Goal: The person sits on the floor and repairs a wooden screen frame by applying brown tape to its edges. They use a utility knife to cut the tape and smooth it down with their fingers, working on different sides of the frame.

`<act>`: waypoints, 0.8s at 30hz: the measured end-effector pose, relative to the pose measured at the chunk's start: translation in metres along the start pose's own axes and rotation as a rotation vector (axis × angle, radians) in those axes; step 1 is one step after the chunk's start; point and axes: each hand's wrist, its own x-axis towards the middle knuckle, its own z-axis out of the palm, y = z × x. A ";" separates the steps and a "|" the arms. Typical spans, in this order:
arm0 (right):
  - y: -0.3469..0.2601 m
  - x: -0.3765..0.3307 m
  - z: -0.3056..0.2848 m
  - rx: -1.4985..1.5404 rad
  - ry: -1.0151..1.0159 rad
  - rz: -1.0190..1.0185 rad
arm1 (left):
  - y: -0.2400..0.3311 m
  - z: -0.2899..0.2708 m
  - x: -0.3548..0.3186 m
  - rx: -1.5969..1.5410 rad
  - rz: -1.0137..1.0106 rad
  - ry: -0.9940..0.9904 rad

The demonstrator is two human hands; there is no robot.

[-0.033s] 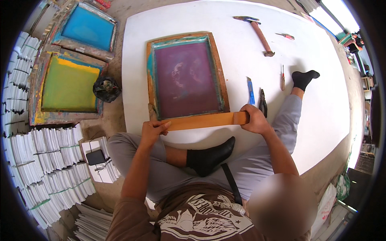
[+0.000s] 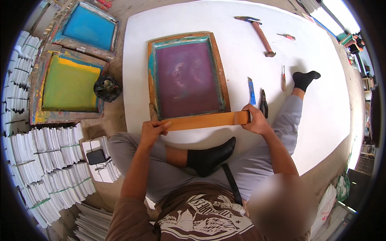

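Observation:
Between my two hands a flat band of brown packing tape [image 2: 201, 121] is stretched along the near edge of a screen-printing frame [image 2: 223, 80]. That frame has worn wooden sides, teal smears and a purple mesh. Fingers and thumb of my left hand [image 2: 152, 131] pinch the tape's left end by the frame's near left corner. My right hand [image 2: 257, 120] is closed round the other end, where the tape turns darker and looks like the roll; the palm hides part of it. I cannot tell whether the tape touches the frame.
Right of the frame lie a blue utility knife [image 2: 251, 91], pliers [image 2: 263, 103], a hammer [image 2: 262, 38] and two screwdrivers [image 2: 284, 78] [image 2: 286, 36]. Leftward are a green-yellow screen [image 2: 70, 86], a blue screen [image 2: 89, 28], a black bag [image 2: 107, 88] and paper stacks [image 2: 48, 148].

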 end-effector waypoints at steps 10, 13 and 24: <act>0.007 -0.011 0.009 0.002 -0.052 -0.095 | 0.005 -0.006 -0.003 0.096 -0.036 -0.003; -0.010 -0.009 -0.011 -0.384 -0.149 -0.085 | -0.011 -0.014 0.001 0.075 -0.049 -0.017; 0.007 -0.008 -0.010 -0.212 0.031 -0.166 | -0.013 -0.020 0.004 -0.101 -0.088 -0.040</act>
